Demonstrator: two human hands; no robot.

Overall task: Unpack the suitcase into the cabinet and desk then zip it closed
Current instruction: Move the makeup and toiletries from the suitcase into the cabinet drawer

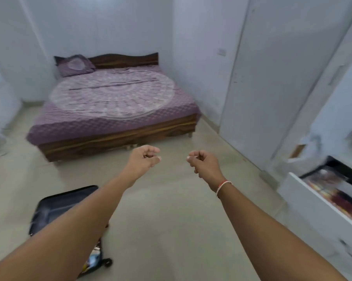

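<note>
A pale tiled floor [167, 216] fills the room between white walls. At the far side stands a low wooden bed [114, 110], its mattress covered by a purple spread with a large round pale pattern, and a purple pillow [74, 64] leans against the dark headboard at the far left corner. Along the right wall runs a tall white cabinet [258, 88] with its near doors shut. Nearer on the right, a white drawer [312, 201] stands pulled out, and blurred, mixed-colour contents lie inside it; what they are cannot be told.

On the floor at the near left lies the black suitcase [57, 207], open, with its lid tilted up so the dark lining shows. The person's left forearm crosses in front of it and hides much of its body; some colourful things show in the part below the arm, near a black wheel.

Both bare arms reach forward over the middle of the floor. The left hand [145, 159] holds nothing, its fingers curled loosely in toward the palm with the thumb close to them. The right hand [203, 161] is likewise empty, fingers loosely curled and near the thumb. The two hands are near each other but apart. A thin red and white thread band [223, 185] circles the right wrist.
</note>
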